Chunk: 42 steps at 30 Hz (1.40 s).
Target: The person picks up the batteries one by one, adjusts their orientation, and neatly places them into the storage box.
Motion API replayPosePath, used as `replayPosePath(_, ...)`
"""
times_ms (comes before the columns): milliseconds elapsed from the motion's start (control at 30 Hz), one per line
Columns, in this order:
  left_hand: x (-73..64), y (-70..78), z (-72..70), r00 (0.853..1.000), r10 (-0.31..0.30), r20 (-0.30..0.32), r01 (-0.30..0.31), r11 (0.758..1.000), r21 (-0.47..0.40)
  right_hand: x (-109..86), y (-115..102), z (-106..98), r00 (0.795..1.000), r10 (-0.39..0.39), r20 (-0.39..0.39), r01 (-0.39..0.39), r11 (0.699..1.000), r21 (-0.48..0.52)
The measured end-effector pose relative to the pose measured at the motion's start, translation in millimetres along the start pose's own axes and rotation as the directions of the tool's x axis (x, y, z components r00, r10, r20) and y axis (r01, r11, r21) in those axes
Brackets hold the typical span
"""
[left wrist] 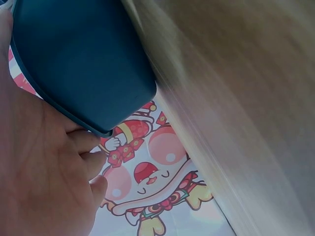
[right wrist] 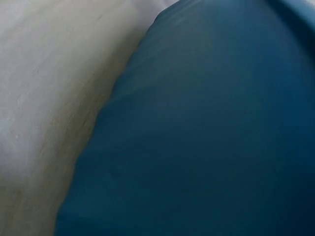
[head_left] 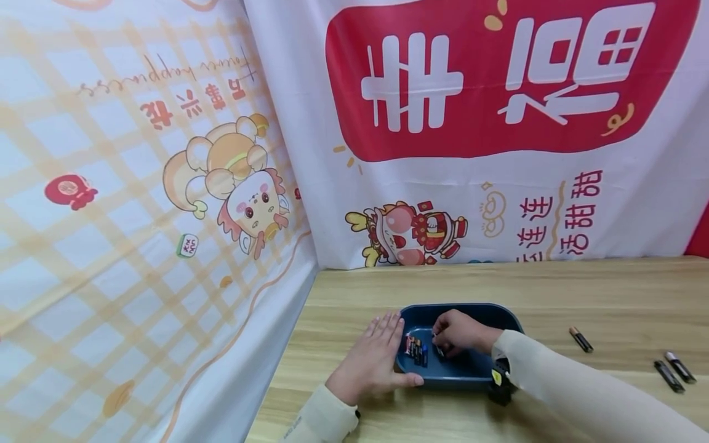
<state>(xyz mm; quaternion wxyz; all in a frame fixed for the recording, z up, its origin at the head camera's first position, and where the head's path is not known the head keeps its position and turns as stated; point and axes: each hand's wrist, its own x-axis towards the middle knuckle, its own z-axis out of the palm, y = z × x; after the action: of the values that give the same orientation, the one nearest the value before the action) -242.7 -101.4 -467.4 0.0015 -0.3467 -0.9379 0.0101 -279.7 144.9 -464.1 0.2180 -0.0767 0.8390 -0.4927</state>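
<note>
A dark blue plastic bin [head_left: 460,383] sits on the table. My left hand [head_left: 372,357] lies against its left end, fingers straight along the wall and thumb by the front corner. In the left wrist view, this hand [left wrist: 47,162] touches the rim of the bin [left wrist: 83,64]. Inside the bin, my right hand [head_left: 461,332] pinches a small dark battery [head_left: 440,349], mostly hidden by the fingers. Several batteries [head_left: 416,351] lie side by side at the bin's left end. The right wrist view shows only the bin's wall [right wrist: 197,128], not the hand.
On the wooden table [head_left: 554,283], right of the bin, lies a black battery with a copper-coloured end [head_left: 580,339]. Farther right are a dark battery [head_left: 668,376] and a silver-ended one [head_left: 680,367]. Printed cloths [head_left: 288,154] hang behind and at the left.
</note>
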Motion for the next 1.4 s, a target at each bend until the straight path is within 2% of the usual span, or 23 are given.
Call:
replayPosePath(300,2.1,4.8,3.0,0.999,0.016,0.028,-0.015,0.999,-0.050,3.5,7.3,8.1,0.999,0.033,-0.041,-0.037,0.996,-0.085)
replayPosePath(667,-2.3,7.7,6.6,0.999,0.021,0.028,-0.018,0.997,-0.080,5.4,12.0,15.7,0.996,0.069,-0.056,-0.074,0.992,-0.101)
replayPosePath(833,-0.4,5.7,6.9,0.999,0.016,0.031,-0.013,0.997,-0.082,1.5,5.1,11.5,0.999,0.042,-0.035,-0.045,0.995,-0.087)
replayPosePath(967,2.1,4.7,5.1,0.999,0.006,0.034,-0.003,0.995,-0.102,-7.0,3.2,0.1,0.998,0.034,-0.049,-0.036,0.999,-0.038)
replayPosePath(1133,2.9,3.2,3.4,1.000,-0.010,0.016,0.012,0.993,-0.116,-28.1,5.5,-22.5,0.998,-0.001,-0.060,0.004,0.999,0.045)
replayPosePath(1300,1.7,2.0,3.1,1.000,-0.025,0.013,0.027,0.991,-0.133,-56.9,11.7,-55.1,0.996,-0.050,-0.069,0.056,0.994,0.094)
replayPosePath(1400,1.5,0.2,2.3,0.999,-0.030,0.012,0.032,0.991,-0.128,-74.1,16.9,-80.3,0.995,-0.050,-0.088,0.060,0.992,0.115)
